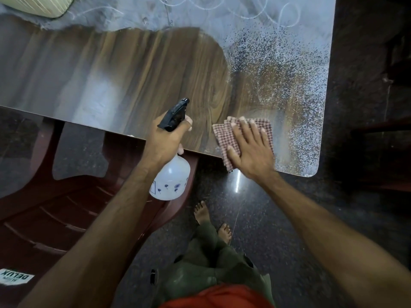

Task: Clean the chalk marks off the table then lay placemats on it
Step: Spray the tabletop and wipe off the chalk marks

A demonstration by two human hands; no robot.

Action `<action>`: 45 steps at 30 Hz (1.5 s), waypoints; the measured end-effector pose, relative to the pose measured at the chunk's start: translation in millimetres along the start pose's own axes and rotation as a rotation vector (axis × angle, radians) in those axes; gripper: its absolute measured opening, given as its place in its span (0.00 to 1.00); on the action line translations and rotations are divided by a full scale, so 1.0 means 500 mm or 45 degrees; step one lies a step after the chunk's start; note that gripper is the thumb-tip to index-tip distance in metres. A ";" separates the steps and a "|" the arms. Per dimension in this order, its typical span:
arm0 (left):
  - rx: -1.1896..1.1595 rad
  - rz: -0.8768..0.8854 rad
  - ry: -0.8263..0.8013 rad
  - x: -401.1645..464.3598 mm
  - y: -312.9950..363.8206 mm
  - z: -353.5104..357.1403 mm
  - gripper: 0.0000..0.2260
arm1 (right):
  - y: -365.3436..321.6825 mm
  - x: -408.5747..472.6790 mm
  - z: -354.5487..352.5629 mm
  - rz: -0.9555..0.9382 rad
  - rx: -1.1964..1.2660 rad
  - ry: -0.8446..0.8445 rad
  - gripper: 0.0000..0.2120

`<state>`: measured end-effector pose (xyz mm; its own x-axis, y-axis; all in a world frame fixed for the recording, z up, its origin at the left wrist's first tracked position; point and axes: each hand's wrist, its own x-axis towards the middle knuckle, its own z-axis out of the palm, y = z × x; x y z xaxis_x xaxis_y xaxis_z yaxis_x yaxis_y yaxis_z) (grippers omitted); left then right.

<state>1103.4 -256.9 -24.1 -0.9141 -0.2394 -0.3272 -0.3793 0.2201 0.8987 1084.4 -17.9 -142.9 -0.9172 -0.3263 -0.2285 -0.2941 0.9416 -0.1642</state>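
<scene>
Left hand: while your fingers grip the sprayer [170, 174], your left hand [165, 138] hovers at the counter [111, 74] edge.
Right hand: your right hand [249, 147] presses flat, fingers straight, on the cloth [222, 134].
Chalk: at 12 o'clock.

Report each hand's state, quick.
Left hand: closed, gripping the spray bottle by its neck.
Right hand: open, fingers straight, pressing the cloth on the table.

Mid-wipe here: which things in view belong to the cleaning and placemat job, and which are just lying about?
Part of the job:
- checked cloth, pressed flat on the table by the right hand
- spray bottle, gripped by the left hand
- chalk marks along the far edge
- spray droplets on the right part
- placemat, far left corner

Just lying about:
- plastic chair
</scene>
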 end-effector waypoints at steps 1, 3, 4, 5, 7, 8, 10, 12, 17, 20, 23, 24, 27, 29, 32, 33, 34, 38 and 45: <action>-0.001 0.004 0.001 0.003 0.002 -0.001 0.04 | 0.010 0.013 -0.006 0.069 0.008 0.012 0.34; 0.013 0.018 -0.009 0.009 0.003 0.000 0.04 | 0.003 0.053 -0.020 0.196 0.051 0.037 0.36; 0.016 0.025 -0.011 0.012 0.004 0.001 0.05 | -0.013 0.076 -0.024 0.228 0.069 0.048 0.36; 0.015 0.030 -0.012 0.016 0.004 0.004 0.05 | -0.035 0.097 -0.024 0.238 0.082 0.050 0.37; 0.012 0.032 -0.016 0.024 0.007 0.010 0.05 | -0.085 0.123 -0.019 0.201 0.081 0.034 0.36; 0.016 0.029 -0.021 0.028 0.009 0.014 0.06 | -0.110 0.123 -0.012 0.155 0.079 0.028 0.36; 0.038 0.020 -0.030 0.035 0.013 0.022 0.07 | -0.143 0.102 0.002 0.048 0.086 0.025 0.35; 0.051 0.020 -0.039 0.041 0.021 0.030 0.07 | -0.144 0.064 0.012 -0.030 0.082 0.028 0.33; 0.050 0.043 -0.096 0.059 0.044 0.042 0.07 | -0.022 -0.007 0.014 0.018 -0.001 -0.003 0.32; 0.033 0.056 -0.117 0.067 0.058 0.048 0.05 | 0.063 0.025 -0.009 0.215 0.039 0.015 0.32; 0.025 0.087 -0.138 0.075 0.070 0.058 0.03 | 0.072 0.094 -0.029 0.347 0.057 0.035 0.33; 0.027 0.094 -0.140 0.078 0.073 0.062 0.03 | 0.057 0.110 -0.029 0.355 0.061 0.038 0.33; 0.033 0.104 -0.171 0.087 0.081 0.082 0.04 | 0.010 0.095 -0.015 0.250 0.051 0.018 0.34; 0.040 0.107 -0.197 0.092 0.086 0.095 0.05 | -0.002 0.040 0.001 0.168 0.030 0.039 0.34; 0.025 0.116 -0.236 0.098 0.096 0.116 0.05 | 0.037 -0.033 0.012 0.173 0.037 0.064 0.33; 0.020 0.118 -0.251 0.100 0.099 0.123 0.04 | 0.061 -0.046 0.010 0.196 0.044 0.066 0.33; 0.020 0.120 -0.264 0.101 0.102 0.129 0.03 | 0.086 -0.051 0.006 0.229 0.049 0.068 0.33; 0.042 0.137 -0.305 0.104 0.108 0.152 0.04 | 0.164 0.011 -0.021 0.463 0.078 0.091 0.32; 0.110 0.123 -0.313 0.106 0.119 0.195 0.07 | 0.087 -0.002 0.001 0.275 0.048 0.060 0.33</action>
<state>1018.3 -164.4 -16.2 -0.9499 0.0208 -0.3120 -0.2901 0.3133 0.9043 1072.6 23.4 -150.2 -0.9696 -0.1127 -0.2170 -0.0804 0.9851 -0.1522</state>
